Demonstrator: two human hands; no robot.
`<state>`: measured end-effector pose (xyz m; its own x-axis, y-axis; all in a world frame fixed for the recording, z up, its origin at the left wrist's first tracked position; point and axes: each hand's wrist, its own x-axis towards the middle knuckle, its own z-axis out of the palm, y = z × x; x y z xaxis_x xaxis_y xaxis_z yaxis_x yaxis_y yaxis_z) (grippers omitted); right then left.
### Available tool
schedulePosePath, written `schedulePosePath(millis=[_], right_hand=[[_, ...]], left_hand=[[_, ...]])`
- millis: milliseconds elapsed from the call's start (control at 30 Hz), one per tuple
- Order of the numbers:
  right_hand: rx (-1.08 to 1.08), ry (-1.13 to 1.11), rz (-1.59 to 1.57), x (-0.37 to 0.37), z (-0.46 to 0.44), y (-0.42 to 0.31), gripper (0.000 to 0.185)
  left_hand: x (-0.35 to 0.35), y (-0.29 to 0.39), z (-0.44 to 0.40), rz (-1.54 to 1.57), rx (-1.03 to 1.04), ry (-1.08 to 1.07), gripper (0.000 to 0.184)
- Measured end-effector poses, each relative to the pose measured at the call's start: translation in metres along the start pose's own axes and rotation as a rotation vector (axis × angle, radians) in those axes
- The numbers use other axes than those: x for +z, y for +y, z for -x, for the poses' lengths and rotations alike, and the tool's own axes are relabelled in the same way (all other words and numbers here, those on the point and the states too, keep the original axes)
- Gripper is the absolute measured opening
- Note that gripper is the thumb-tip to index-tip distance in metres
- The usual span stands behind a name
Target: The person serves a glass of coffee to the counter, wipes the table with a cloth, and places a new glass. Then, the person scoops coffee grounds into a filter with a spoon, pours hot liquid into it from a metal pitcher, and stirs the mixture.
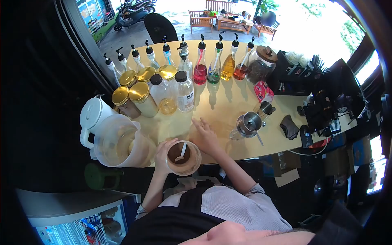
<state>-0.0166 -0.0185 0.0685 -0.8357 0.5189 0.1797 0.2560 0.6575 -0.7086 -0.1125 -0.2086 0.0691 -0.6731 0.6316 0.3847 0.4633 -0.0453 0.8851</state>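
Observation:
My left hand point(163, 156) is wrapped around the side of a round, clear-walled container point(197, 160) at the table's near edge. Brown powder point(175, 154) shows inside it, and a white spoon point(183, 150) leans in the powder. Just right of the container, my right hand point(206, 136) is low over the tabletop with its fingers stretched out and nothing in them. Whether it touches the table, I cannot tell. Beyond it stand two black-capped bottles, a clear one point(185, 96) with a label and one point(166, 104) with a little amber content.
Pump bottles point(200, 73) line the back. Several gold-lidded jars point(141, 98) and two pitchers, one white point(96, 112) and one translucent point(116, 143), stand left. Rightward are a metal cup point(249, 123), a pink packet point(263, 91), a dark-filled jar point(261, 67) and a scanner point(306, 136).

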Motion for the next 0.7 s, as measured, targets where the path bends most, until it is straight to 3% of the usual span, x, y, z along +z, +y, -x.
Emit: schedulePosePath(millis=[67,200,267,300,400,467,500,567,600,667,700], right_hand=[[-0.057,-0.042,0.379,0.012,0.003,0.007,0.080],[-0.178,0.125,0.453,0.012,0.002,0.018,0.066],[-0.137,0.293,-0.028,-0.021,0.002,-0.004,0.044],[-0.136,0.289,-0.027,-0.040,0.010,-0.016,0.044],[-0.248,0.166,-0.454,-0.095,0.034,-0.067,0.028],[-0.563,-0.314,-0.246,-0.113,0.036,-0.101,0.023],[-0.558,-0.306,-0.243,-0.106,0.037,-0.102,0.023],[-0.773,-0.297,0.145,-0.090,0.037,-0.099,0.020],[-0.769,-0.293,0.148,-0.088,0.035,-0.097,0.020],[-0.862,-0.390,0.536,-0.086,0.033,-0.091,0.017],[-0.858,-0.389,0.537,-0.089,0.034,-0.096,0.017]], left_hand=[[-0.001,0.007,-0.005,-0.242,0.214,0.002,0.063],[0.002,-0.002,-0.007,-0.350,0.274,0.001,0.065],[0.002,0.005,-0.009,-0.290,0.257,0.001,0.064],[0.002,0.007,-0.010,-0.289,0.253,0.002,0.064],[0.005,0.014,-0.013,-0.441,0.358,-0.042,0.065],[0.009,0.018,-0.016,-0.467,0.402,-0.055,0.065],[0.011,0.010,-0.015,-0.462,0.408,-0.062,0.065],[0.014,-0.012,-0.014,-0.561,0.501,-0.097,0.071],[0.015,-0.011,-0.015,-0.558,0.505,-0.101,0.071],[0.016,-0.009,-0.015,-0.533,0.423,-0.118,0.080],[0.017,-0.005,-0.015,-0.531,0.425,-0.120,0.080]])
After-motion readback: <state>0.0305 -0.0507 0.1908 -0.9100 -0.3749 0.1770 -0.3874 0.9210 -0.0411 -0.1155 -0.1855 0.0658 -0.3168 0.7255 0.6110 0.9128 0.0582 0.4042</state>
